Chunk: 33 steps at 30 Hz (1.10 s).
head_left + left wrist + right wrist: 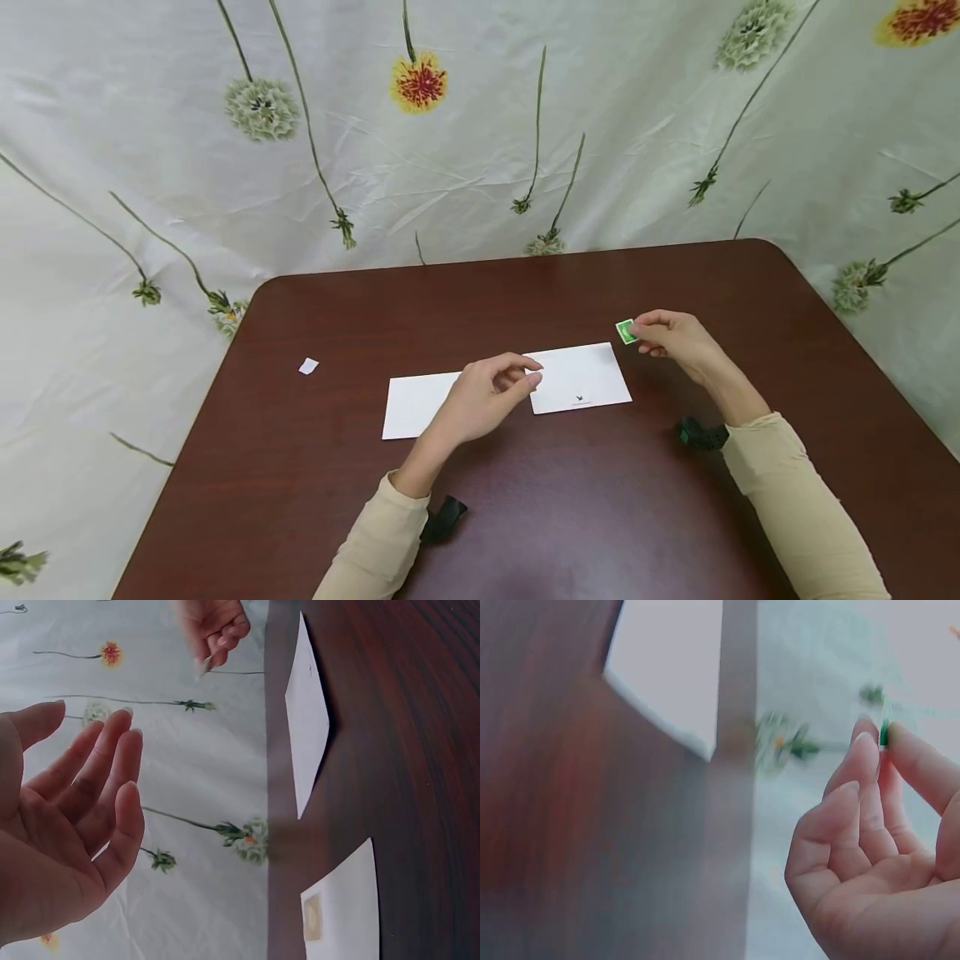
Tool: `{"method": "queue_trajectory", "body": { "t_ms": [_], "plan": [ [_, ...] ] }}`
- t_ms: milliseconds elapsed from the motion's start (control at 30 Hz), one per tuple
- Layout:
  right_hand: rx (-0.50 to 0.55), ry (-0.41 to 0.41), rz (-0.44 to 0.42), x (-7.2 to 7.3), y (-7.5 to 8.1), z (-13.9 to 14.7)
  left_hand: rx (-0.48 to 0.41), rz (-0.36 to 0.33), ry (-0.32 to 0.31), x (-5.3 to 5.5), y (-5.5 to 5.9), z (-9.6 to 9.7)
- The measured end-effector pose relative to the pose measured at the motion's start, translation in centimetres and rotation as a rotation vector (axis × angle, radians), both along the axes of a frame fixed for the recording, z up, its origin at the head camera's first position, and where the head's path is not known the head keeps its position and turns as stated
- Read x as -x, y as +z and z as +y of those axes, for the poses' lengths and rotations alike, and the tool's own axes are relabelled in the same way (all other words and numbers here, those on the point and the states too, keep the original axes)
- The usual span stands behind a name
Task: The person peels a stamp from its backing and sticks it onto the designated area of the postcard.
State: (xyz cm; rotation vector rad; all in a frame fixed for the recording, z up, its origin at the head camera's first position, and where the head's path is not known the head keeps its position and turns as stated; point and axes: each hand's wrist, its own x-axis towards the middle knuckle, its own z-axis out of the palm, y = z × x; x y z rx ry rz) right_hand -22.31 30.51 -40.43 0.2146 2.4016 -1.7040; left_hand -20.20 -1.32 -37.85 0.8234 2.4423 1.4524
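Between thumb and fingertips, my right hand (678,342) pinches a small green stamp (623,332) with a pale border, held above the far right corner of a white envelope (581,373). That envelope bears a small dark mark near its near edge. My left hand (480,404) hovers over the gap between this envelope and a second white one (416,407), its fingers loosely bent and holding nothing. It hides the second envelope's right part in the head view. In the left wrist view, a tan stamp (312,918) shows at a corner of the second envelope.
A small white paper piece (308,366) lies on the dark brown table (300,467), left of the envelopes. Behind the table hangs a pale cloth (465,175) printed with flowers. Dark bands (444,518) are worn at both wrists.
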Motion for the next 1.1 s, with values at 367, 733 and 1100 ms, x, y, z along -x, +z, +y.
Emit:
{"method": "queue_trajectory", "body": {
  "t_ms": [367, 733, 1100],
  "plan": [
    [0.176, 0.143, 0.026, 0.4, 1.8, -6.8, -0.106, -0.144, 0.011, 1.2, -1.3, -0.6],
    [0.131, 0.19, 0.073, 0.0, 3.1, -11.3, -0.174, -0.132, 0.131, 1.1, -0.6, -0.2],
    [0.108, 0.19, 0.132, -0.6, 3.1, -13.6, -0.177, -0.118, 0.179, 0.0, 2.4, -0.6]
  ]
}}
